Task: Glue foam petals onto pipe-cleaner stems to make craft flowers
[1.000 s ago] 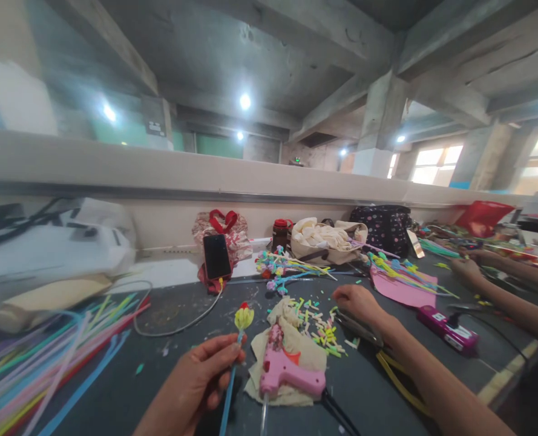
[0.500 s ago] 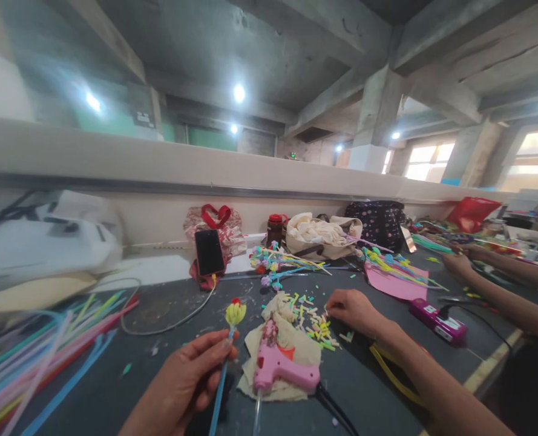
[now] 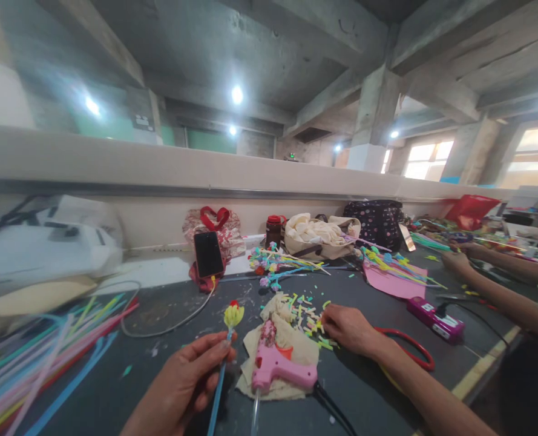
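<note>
My left hand (image 3: pixel 200 369) is closed around a thin blue stem (image 3: pixel 218 396) topped by a small yellow flower (image 3: pixel 233 315) with a red centre. My right hand (image 3: pixel 348 327) rests at the right edge of a scattered pile of short coloured pieces (image 3: pixel 305 313), its fingers curled down. Its fingertips are partly hidden, so what they pinch does not show. Between my hands a pink glue gun (image 3: pixel 284 370) lies on a crumpled beige cloth (image 3: pixel 246 378), a clear glue stick (image 3: pixel 255 412) jutting from its rear.
Long coloured stems (image 3: pixel 55 357) lie at left. A phone (image 3: pixel 208 254) with a cable leans upright behind. Finished flower stems (image 3: pixel 273 266) lie near a cloth bag (image 3: pixel 318 245). A purple power strip (image 3: pixel 434 319) and red handle (image 3: pixel 414 348) are at right, beyond them another person's arms (image 3: pixel 486 281).
My right hand has moved slightly left and down over the pile, its fingers more curled. A red handle now shows beside its wrist. My left hand holds the flower almost still.
</note>
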The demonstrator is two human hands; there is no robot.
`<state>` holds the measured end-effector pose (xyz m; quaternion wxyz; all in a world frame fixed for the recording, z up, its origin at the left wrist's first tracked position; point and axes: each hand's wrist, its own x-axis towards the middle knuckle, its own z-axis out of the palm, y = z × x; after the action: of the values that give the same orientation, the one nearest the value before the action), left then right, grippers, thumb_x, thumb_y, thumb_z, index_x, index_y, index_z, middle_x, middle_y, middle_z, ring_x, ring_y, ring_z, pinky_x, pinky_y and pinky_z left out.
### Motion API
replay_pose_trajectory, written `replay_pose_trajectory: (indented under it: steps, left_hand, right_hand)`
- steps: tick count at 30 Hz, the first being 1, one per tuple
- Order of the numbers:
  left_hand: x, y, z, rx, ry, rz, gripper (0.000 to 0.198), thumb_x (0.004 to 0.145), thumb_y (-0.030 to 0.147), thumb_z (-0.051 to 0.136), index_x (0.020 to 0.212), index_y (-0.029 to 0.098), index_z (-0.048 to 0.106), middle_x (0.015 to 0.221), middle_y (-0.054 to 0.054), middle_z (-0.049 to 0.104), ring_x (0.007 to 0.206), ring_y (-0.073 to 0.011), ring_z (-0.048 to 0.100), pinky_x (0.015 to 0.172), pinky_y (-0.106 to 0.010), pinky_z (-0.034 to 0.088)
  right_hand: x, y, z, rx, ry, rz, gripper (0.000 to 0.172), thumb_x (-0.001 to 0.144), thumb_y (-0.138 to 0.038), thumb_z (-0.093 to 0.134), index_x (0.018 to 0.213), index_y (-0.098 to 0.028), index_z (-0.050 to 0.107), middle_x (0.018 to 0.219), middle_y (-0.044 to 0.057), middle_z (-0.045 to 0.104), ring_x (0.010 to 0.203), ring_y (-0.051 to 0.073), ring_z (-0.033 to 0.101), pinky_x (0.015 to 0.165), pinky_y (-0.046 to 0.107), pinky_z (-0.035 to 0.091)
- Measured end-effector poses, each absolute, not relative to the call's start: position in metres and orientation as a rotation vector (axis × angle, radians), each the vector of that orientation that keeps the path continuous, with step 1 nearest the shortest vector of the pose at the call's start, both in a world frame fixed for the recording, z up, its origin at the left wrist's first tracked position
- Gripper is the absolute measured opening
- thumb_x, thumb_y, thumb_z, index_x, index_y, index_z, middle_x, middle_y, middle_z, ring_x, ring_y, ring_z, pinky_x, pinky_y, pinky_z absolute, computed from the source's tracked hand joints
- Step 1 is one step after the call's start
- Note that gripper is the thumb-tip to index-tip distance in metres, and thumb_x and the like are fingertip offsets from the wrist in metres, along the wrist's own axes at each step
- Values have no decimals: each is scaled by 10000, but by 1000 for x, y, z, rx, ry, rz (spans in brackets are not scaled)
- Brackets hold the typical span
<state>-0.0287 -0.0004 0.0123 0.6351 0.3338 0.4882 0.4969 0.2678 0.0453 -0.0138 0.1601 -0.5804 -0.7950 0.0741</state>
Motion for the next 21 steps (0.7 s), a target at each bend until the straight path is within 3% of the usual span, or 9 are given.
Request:
replay_pose_trajectory:
  steps: [9,16,21]
  left_hand:
    - [-27,-1,12,751,1093,1080,256,539,287,715,700,129,593,555,9,586,316,13,324,287,-91,194]
    - [-23,-4,9,791,1015,1065,237,595,327,673,638,117,573,512,16,559,298,28,263,293,-95,163]
    - [-21,-5,7,837,955,1076,258,631,366,631,603,121,555,374,68,427,280,5,247,295,-117,149]
  right_hand:
    - [262,45,-4,-1489,-2042,515,99,698,-179,476,730,-154,567,659,-10,592,583,106,518,529,178,387]
    - [243,46,0,-1357,-1979,738,178,734,-274,474,709,-130,576,561,-17,555,488,95,476,474,190,374]
    - [198,33,21,-1105,-2144,769,148,745,-244,501,716,-153,615,694,14,592,667,137,527,602,216,393]
